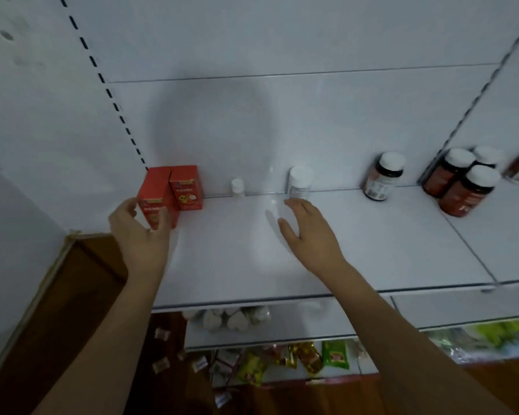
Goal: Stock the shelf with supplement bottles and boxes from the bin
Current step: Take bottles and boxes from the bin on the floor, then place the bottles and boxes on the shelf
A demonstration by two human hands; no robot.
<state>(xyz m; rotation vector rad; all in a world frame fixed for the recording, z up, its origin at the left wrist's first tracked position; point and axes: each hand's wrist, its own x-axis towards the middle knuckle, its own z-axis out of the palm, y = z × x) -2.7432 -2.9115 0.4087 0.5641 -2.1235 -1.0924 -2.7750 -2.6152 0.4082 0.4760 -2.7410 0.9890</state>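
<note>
Left hand [138, 226], fingers curled but not closed, just near of upright front red box [155, 205]; right hand [304, 227] spread, empty.

red boxes [170, 194]; white shelf [357, 244]; brown bottles [462, 182]

The shelf [357, 250] under my hands looks like smooth white painted metal with a soft shine. On it, the red boxes [170, 196] look like matt cardboard. To their right, the dark bottles [382, 178] look like glossy plastic, with matt white caps.
</note>
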